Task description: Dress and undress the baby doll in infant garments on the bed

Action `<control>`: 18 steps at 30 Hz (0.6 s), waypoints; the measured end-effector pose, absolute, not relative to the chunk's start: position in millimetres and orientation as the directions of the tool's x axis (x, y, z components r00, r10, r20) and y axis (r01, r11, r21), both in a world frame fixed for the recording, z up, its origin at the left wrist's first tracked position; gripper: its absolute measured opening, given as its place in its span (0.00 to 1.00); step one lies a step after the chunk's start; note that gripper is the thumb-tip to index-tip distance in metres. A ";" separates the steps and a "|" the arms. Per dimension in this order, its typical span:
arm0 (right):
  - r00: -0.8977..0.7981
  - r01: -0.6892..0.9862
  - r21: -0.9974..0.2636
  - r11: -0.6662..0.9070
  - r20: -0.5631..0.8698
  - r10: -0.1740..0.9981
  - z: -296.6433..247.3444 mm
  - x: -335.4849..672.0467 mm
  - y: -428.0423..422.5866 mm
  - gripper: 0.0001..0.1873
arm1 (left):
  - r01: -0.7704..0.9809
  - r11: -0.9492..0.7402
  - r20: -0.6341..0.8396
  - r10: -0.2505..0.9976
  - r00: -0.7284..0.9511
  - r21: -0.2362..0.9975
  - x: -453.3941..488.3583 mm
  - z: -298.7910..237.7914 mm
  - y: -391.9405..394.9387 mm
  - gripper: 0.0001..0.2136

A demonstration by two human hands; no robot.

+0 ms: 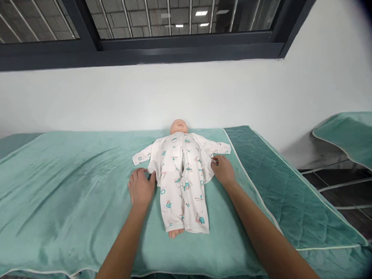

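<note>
A baby doll (pixel 178 126) lies on its back on a teal blanket (pixel 68 180), dressed in a white printed romper (pixel 182 184) whose front flaps lie spread to both sides. My left hand (pixel 141 187) rests by the doll's left hip, fingers curled, thumb touching the flap's edge. My right hand (pixel 223 170) is at the other side, fingers pinched on the edge of the right flap below the sleeve. One bare foot (pixel 176 233) pokes out of the trouser leg.
The blanket covers a bed set against a white wall under a dark-framed window (pixel 139 31). A darker quilted cover (pixel 285 193) lies at the right. Another teal-covered bed (pixel 353 141) stands further right, across a dark floor gap.
</note>
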State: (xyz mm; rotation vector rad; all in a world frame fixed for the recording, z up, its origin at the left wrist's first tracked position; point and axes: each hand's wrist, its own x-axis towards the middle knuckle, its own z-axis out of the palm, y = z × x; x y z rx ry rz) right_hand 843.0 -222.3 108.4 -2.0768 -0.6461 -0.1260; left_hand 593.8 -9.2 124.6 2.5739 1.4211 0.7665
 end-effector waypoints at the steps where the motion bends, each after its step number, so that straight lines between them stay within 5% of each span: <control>1: 0.860 0.491 -0.744 -0.453 0.328 0.392 109.6 843.6 -220.2 0.10 | 0.768 -0.558 0.385 0.815 0.434 0.315 594.4 124.3 -10.0 0.19; 10: 0.915 0.361 -0.791 -0.495 0.198 0.352 112.6 848.4 -222.8 0.14 | 0.726 -0.579 0.354 0.811 0.466 0.370 590.0 127.6 -11.1 0.13; 18: 0.877 0.377 -0.922 -0.092 0.323 0.356 179.8 818.5 -211.3 0.17 | 0.718 -0.580 0.351 0.812 0.467 0.386 588.4 130.1 -11.5 0.18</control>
